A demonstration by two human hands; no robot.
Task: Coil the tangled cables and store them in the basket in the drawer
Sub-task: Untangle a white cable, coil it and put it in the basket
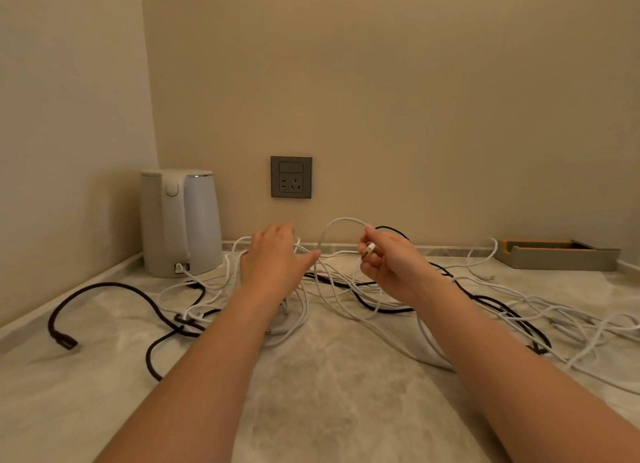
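Right hand [388, 263] fingers pinch white cable [346, 219] by its plug, frame centre; left hand [273, 254] fingers spread over tangled cables [388, 311] on tabletop [329, 376].

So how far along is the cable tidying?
Done: nothing; the black cable and white cables lie tangled on the countertop. In hand: the right hand pinches one near its plug; the left hand reaches over the tangle, open. Left: every coil; no drawer or basket shows.

White cables [346, 219] and black cables [64, 341] on beige veined counter [329, 376], white kettle [180, 227], grey socket [291, 177], perhaps orange-edged grey tray [557, 256].
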